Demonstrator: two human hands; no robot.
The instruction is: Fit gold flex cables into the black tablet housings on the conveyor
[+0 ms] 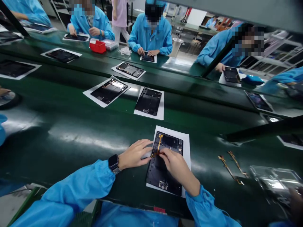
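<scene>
A black tablet chassis [169, 143] lies on a white sheet [187, 138] on the green belt in front of me. An orange flex cable [160, 140] runs down its left side. My left hand [134, 154] rests on the chassis's left edge, fingers curled and pressing there. My right hand [174, 164] lies over the middle of the chassis, its fingertips pinched on the lower end of the flex cable. A dark watch [113, 163] sits on my left wrist.
Two loose orange flex cables [230, 167] and a transparent plastic tray [276, 179] lie to my right. More chassis on white sheets [149, 101] sit further up the green belt [71, 126]. People in blue coats work across it, near a red bin [97, 46].
</scene>
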